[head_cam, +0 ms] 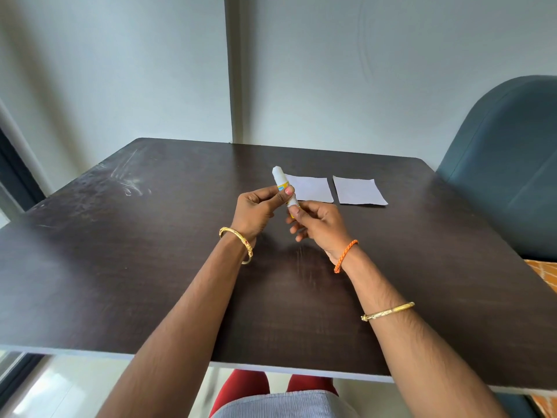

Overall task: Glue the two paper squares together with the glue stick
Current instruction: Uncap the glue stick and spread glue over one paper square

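Item, nearest you: your two forearms reaching out over the near edge of the worktop (120, 297), a gold bangle (238, 244) on the left wrist, an orange braided band (346, 255) and a second thin gold bangle (388, 310) on the right arm. Item: your left hand (256, 211), its grip closed on the middle of the glue stick (281, 185), thumb pressed over the yellow and blue label. Item: your right hand (316, 223), its grip closed on the stick's lower end, fingertips pinching the base. The stick is held up off the worktop, tilted slightly, its white cap apparently still on at the top. Item, just beyond the hands: two paper squares, the left paper square (312, 188) and the right paper square (358, 191), lying flat side by side, a narrow gap between them, not overlapping. Progress, as judged: the stick is in hand but likely not yet opened; no glue shows on either square; uncapping, spreading, and pressing the squares together all remain. Surface: dark wood-grain worktop, scuffed with pale scratches at its far left. Room: a blue-grey padded chair (506, 164) at the right, plain pale walls behind with a vertical dark seam (233, 70).
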